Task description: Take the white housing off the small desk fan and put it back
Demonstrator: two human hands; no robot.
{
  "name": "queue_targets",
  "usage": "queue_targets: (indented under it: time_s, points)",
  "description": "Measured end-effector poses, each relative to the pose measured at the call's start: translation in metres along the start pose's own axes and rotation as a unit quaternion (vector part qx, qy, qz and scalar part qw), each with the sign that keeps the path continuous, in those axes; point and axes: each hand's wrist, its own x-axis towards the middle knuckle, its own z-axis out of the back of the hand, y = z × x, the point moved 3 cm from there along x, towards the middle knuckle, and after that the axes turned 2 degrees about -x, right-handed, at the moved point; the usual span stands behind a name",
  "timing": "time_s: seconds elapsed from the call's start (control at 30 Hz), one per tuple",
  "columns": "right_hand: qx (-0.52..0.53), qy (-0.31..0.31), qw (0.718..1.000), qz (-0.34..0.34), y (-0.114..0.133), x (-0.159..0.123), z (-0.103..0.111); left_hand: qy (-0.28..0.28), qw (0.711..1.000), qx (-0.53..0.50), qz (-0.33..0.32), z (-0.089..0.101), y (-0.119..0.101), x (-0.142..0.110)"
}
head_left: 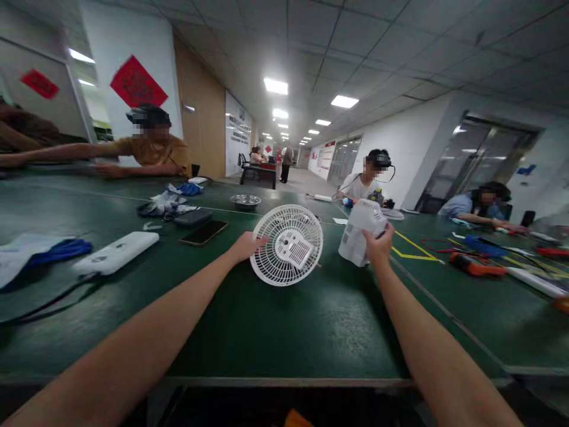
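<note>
My left hand (245, 247) is closed on the left rim of a round white fan grille (306, 230), which I hold tilted up above the green table (284, 350). Slots and small holes show in the grille's centre plate. To the right, my right hand (379, 242) grips a white plastic housing (354, 237), perhaps the fan's base, by its right side. Vent slits run along the housing's upper right. A gap separates the two white parts. The fingers behind each part are mostly hidden.
A phone (203, 232), a dark case (193, 217) and a white power bank-like box (116, 253) lie at left. Behind the grille stands a metal bowl (246, 201). An orange-and-black meter (477, 264) rests at right. Other people sit around the table.
</note>
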Motion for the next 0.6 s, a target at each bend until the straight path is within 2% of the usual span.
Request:
queue_targets:
  time_s: [0.23, 0.6]
  points:
    - [-0.029, 0.003, 1.000, 0.012, 0.014, -0.006, 0.002, 0.006, 1.000, 0.008, 0.003, 0.000, 0.004, 0.002]
    - [-0.022, 0.009, 1.000, 0.005, 0.015, -0.006, 0.003, 0.016, 1.000, 0.018, 0.014, 0.001, -0.003, -0.003]
